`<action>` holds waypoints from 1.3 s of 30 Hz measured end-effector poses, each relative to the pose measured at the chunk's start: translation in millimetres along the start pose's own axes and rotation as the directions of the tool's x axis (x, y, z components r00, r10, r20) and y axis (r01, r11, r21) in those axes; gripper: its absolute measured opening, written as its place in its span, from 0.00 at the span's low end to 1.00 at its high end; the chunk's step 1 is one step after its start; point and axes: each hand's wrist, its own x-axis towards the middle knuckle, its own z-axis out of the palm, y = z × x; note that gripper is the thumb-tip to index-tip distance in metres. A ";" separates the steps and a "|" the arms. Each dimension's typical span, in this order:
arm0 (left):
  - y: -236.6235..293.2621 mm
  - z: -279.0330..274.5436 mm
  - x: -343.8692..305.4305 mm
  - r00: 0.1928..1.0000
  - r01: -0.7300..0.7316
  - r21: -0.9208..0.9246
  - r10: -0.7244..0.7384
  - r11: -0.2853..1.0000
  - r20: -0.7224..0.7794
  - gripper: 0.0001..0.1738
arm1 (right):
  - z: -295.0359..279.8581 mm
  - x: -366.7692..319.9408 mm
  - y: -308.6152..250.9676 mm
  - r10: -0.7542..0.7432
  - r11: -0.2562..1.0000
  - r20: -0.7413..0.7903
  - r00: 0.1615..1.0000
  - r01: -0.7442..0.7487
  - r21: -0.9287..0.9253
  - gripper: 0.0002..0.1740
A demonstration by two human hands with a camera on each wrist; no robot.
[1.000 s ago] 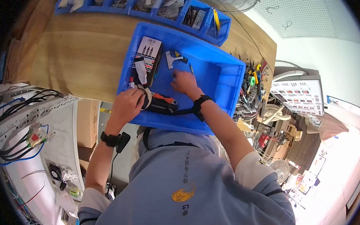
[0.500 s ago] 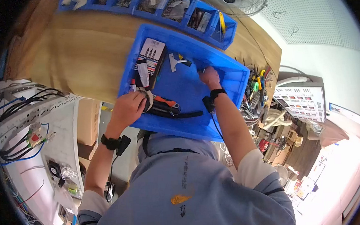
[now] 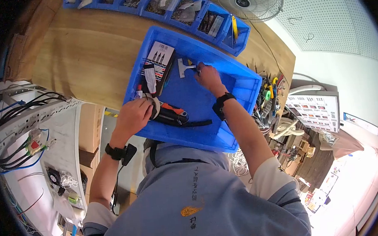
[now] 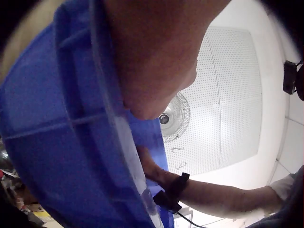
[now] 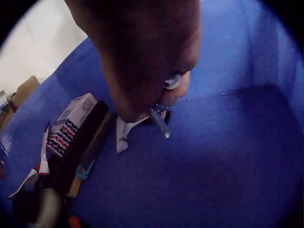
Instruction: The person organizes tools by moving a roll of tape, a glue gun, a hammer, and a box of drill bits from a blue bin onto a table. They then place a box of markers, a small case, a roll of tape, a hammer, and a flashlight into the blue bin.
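Brown wooden tabletop (image 3: pixel 94 59) stretched behind the work, a row of blue plastic trays (image 3: pixel 156 15) along its far side and a wire-caged fan (image 3: pixel 247 2) past their right end. Close to the person's body lay a large rectangular blue plastic bin (image 3: pixel 206 52), and both hands were at it.

Inside the bin, the right hand (image 3: pixel 209 78) had its fingers curled about a slim grey rod-like piece (image 5: pixel 160 124). In the right wrist view its lower end poked out beneath the fingers, its long axis slanting down and to the right; how far it ran up into the grip was hidden.

Just left of that hand lay a white T-shaped tool (image 3: pixel 181 68), its stem pointing toward the fingers and its flat crosspiece turned toward the white printed cardboard box (image 3: pixel 158 59) of markers. Whether the fingertips touched the stem could not be told.

That short gap seemed to be the relation that mattered most, and the right hand was clearly the nearer. The left hand (image 3: pixel 132 117) was well apart, at the bin's near left corner, its fingers beside a cream ring-shaped roll (image 3: pixel 156 107) and a black-and-orange tool (image 3: pixel 171 112). Whether it grasped the roll, the rim or nothing could not be made out.
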 end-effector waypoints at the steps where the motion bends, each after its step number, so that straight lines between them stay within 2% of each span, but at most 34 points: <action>1: -0.3 -0.4 0.0 1.000 -0.006 -0.003 0.006 1.000 -0.010 0.06 | 6.1 7.1 -1.7 0.024 1.000 -0.002 1.000 -0.024 0.005 0.20; 5: -0.5 -0.6 -0.3 1.000 -0.004 -0.011 0.004 1.000 -0.015 0.06 | 10.7 19.4 -19.6 0.139 0.988 0.014 0.990 -0.138 -0.062 0.20; 8: 1.4 -1.9 0.4 1.000 0.009 -0.009 -0.009 1.000 -0.008 0.06 | 9.7 25.9 -31.1 0.236 0.971 0.082 0.968 -0.231 -0.065 0.23; 11: -1.4 -2.4 -0.5 1.000 0.001 0.003 -0.001 1.000 -0.001 0.06 | 27.2 34.1 -18.4 0.265 0.964 0.230 0.936 -0.250 -0.092 0.26; 14: -3.5 0.6 -2.8 1.000 0.004 0.010 -0.004 1.000 0.016 0.06 | 19.6 27.2 -26.5 0.286 0.958 0.246 0.926 -0.269 -0.099 0.26; 17: -3.6 -1.4 -2.4 0.998 0.025 -0.003 -0.025 1.000 0.050 0.06 | 21.5 24.8 -23.7 0.212 0.977 0.363 0.907 -0.187 -0.103 0.21; 20: -3.1 -1.0 -1.8 0.999 0.019 -0.020 -0.018 1.000 0.048 0.07 | 13.4 8.7 -31.1 0.057 0.990 0.319 0.946 -0.013 -0.141 0.19; 23: -3.8 0.0 -3.6 0.998 0.030 -0.026 -0.028 0.999 0.065 0.07 | 25.3 -4.0 -22.1 0.038 0.994 0.267 0.963 -0.009 -0.107 0.26; 26: -4.6 1.0 -4.0 0.998 0.032 -0.025 -0.031 0.999 0.064 0.08 | 19.4 -19.5 -16.1 0.106 0.993 0.214 0.971 -0.114 0.027 0.32; 29: -5.4 2.3 -5.9 0.998 0.031 -0.019 -0.030 0.999 0.056 0.08 | 9.5 -29.5 -8.3 0.203 0.978 0.123 0.971 -0.206 0.014 0.34; 32: -4.6 3.4 -5.6 0.999 0.021 -0.009 -0.021 1.000 0.040 0.07 | 19.6 -25.8 8.8 0.280 0.960 0.142 0.949 -0.273 -0.070 0.35; 35: -2.8 1.9 -4.4 1.000 0.011 -0.008 -0.011 1.000 0.020 0.07 | 25.3 -24.0 8.7 0.295 0.955 0.170 0.940 -0.288 -0.065 0.34; 39: -2.4 3.4 -1.9 1.000 -0.011 -0.014 0.011 1.000 -0.017 0.06 | 32.9 -22.6 6.9 0.251 0.966 0.205 0.946 -0.232 -0.114 0.29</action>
